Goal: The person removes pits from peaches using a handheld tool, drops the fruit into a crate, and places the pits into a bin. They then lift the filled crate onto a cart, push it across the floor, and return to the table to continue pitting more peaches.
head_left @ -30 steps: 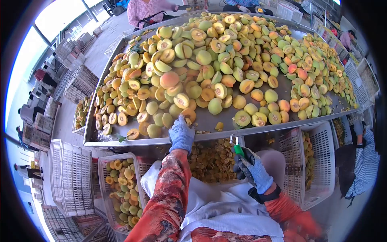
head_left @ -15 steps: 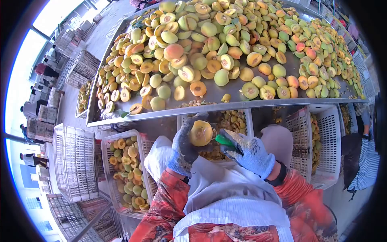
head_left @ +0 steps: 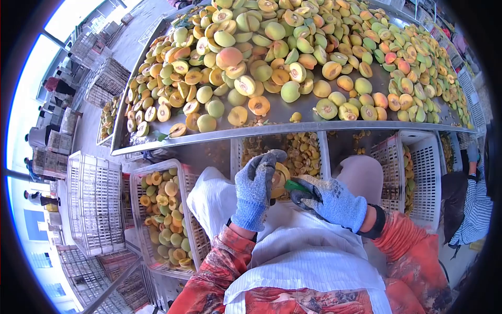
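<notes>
My left hand [head_left: 253, 186], in a blue and grey work glove, is closed around a yellow peach half [head_left: 281, 175] above my lap. Its cut side is turned toward the right, and my fingers hide part of it. In my right hand [head_left: 332, 200], gloved the same way, is a green-handled tool [head_left: 297, 186], gripped near the fruit. The working end of this tool is hard to make out. Beyond both hands, a metal table [head_left: 251, 132] carries a heap of halved peaches [head_left: 243, 85], many with pits showing.
A white crate [head_left: 137, 209] of peaches stands at my left, beside stacked empty-looking crates [head_left: 97, 206]. Under the table edge, another crate [head_left: 323, 157] holds peach pieces. More crates [head_left: 424, 183] stand at my right, near a person in striped clothing [head_left: 473, 209].
My left hand has turned, so the fruit's round face no longer points up at me. My right hand has shifted slightly right and down, still with the green-handled tool. The view has tilted slightly.
</notes>
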A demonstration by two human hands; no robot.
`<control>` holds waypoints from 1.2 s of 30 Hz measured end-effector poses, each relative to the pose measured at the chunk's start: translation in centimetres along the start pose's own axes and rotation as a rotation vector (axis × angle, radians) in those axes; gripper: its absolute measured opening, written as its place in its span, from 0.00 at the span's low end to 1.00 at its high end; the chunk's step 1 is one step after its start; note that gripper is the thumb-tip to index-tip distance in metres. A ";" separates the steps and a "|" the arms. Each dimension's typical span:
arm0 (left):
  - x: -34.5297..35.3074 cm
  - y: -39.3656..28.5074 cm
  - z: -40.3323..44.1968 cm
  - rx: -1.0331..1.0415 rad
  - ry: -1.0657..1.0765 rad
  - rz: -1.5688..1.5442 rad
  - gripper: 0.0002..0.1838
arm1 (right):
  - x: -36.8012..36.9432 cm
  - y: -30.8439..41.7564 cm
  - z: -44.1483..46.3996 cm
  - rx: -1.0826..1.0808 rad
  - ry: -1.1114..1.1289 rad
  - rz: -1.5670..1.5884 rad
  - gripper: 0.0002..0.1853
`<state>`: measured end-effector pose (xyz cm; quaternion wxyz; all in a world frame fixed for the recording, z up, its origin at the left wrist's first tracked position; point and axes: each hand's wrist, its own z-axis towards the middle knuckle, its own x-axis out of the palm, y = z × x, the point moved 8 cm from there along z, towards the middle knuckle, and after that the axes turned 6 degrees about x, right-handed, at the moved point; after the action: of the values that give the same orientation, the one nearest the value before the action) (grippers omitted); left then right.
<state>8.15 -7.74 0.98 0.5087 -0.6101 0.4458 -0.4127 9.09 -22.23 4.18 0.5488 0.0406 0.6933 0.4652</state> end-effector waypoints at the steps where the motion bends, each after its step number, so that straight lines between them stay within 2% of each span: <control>1: 0.0 -0.4 -0.2 0.072 -0.015 0.068 0.21 | 1.4 -1.4 -0.4 0.263 0.198 0.302 0.16; 2: 0.2 0.3 -0.4 0.055 -0.006 0.069 0.21 | 3.4 -2.1 -1.7 0.529 0.396 0.610 0.16; 3: -0.3 0.5 -0.4 0.105 -0.110 0.039 0.20 | 3.7 -1.7 -2.0 0.540 0.393 0.614 0.16; 4: -0.6 0.0 -0.1 0.167 -0.213 0.003 0.19 | 4.7 -1.0 -2.4 0.633 0.452 0.883 0.18; 5: -0.4 -0.8 -0.2 0.110 -0.144 -0.057 0.13 | 5.3 -0.4 -2.7 0.715 0.509 1.156 0.20; 8: -0.6 -1.0 1.1 0.034 -0.100 0.058 0.13 | 4.5 -1.3 -0.5 0.662 0.565 1.090 0.22; 9: -0.7 0.1 2.0 0.003 -0.101 -0.001 0.14 | 3.2 -1.7 0.2 0.663 0.502 0.827 0.21; 10: -0.6 0.5 2.7 0.015 -0.091 -0.003 0.14 | 3.8 -2.2 0.1 0.657 0.487 0.824 0.21; 12: -0.5 1.2 3.6 0.029 -0.075 -0.006 0.14 | 0.6 -0.6 1.5 0.030 -0.163 -0.299 0.21; 13: -0.1 0.7 4.0 0.089 -0.026 -0.028 0.15 | 0.4 -0.5 1.7 0.026 -0.164 -0.302 0.21; 14: -0.1 0.6 3.9 0.091 -0.027 -0.028 0.15 | 0.4 -0.9 2.0 0.053 -0.133 -0.159 0.23; 16: 0.3 1.0 3.7 0.004 -0.082 -0.382 0.16 | 0.5 -1.6 2.5 0.110 -0.068 0.129 0.26; 17: 0.5 2.4 3.5 -0.075 -0.088 -0.493 0.17 | 0.8 -1.7 2.4 0.113 -0.070 0.133 0.26; 18: 0.5 3.0 3.5 -0.078 -0.083 -0.487 0.17 | 1.4 -1.7 2.4 0.083 -0.044 0.214 0.27; 20: 0.0 -0.3 3.4 0.376 -0.134 0.051 0.17 | 1.5 -1.3 2.4 0.049 -0.020 0.289 0.28; 21: -0.2 -0.3 3.4 0.374 -0.130 0.051 0.17 | 1.1 -1.1 2.1 0.088 -0.034 0.098 0.27; 22: 0.3 0.2 3.6 0.221 -0.029 -0.173 0.16 | 0.8 -1.0 1.9 0.127 -0.047 -0.094 0.26; 23: 1.1 0.9 3.6 0.063 0.073 -0.394 0.16 | 0.6 -1.1 1.8 0.132 -0.050 -0.093 0.26; 24: 1.1 1.1 3.5 0.062 0.076 -0.393 0.16 | 0.7 -1.0 1.9 0.092 -0.015 -0.359 0.26; 25: 1.5 2.4 3.3 -0.103 0.052 -0.625 0.16 | 0.9 -0.9 2.0 0.047 0.019 -0.627 0.26; 26: 2.2 3.4 3.0 -0.268 0.028 -0.855 0.16 | 0.6 -0.8 2.2 0.045 0.017 -0.630 0.26; 27: 1.7 3.7 3.0 -0.264 -0.079 -0.771 0.15 | 0.5 -1.2 2.3 0.123 0.040 -0.408 0.25; 28: 2.0 3.5 2.8 -0.265 -0.083 -0.773 0.15 | 0.5 -1.7 2.2 0.201 0.067 -0.183 0.24; 29: 1.0 2.3 2.9 -0.091 -0.138 -0.501 0.15 | 0.2 -1.5 2.2 0.200 0.071 -0.184 0.24; 30: 0.2 0.9 2.9 0.079 -0.187 -0.224 0.15 | 0.2 -1.4 2.3 0.226 0.146 0.097 0.24; 31: 0.4 0.0 3.0 0.202 -0.162 -0.293 0.16 | 0.1 -1.2 2.4 0.250 0.216 0.377 0.24; 32: 0.4 -0.1 3.0 0.200 -0.159 -0.293 0.16 | -0.4 -0.8 2.6 0.252 0.214 0.377 0.24; 34: 0.4 -0.6 2.9 0.200 -0.183 -0.241 0.15 | 0.5 -1.0 2.3 0.451 0.382 0.542 0.22; 36: -0.2 -0.2 3.0 0.244 -0.199 -0.185 0.15 | 1.2 -1.0 2.7 0.203 0.204 0.337 0.21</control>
<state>10.96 -6.75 0.76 0.5803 -0.6201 0.2819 -0.4464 11.21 -20.49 2.69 0.3834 0.1638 0.7720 0.4798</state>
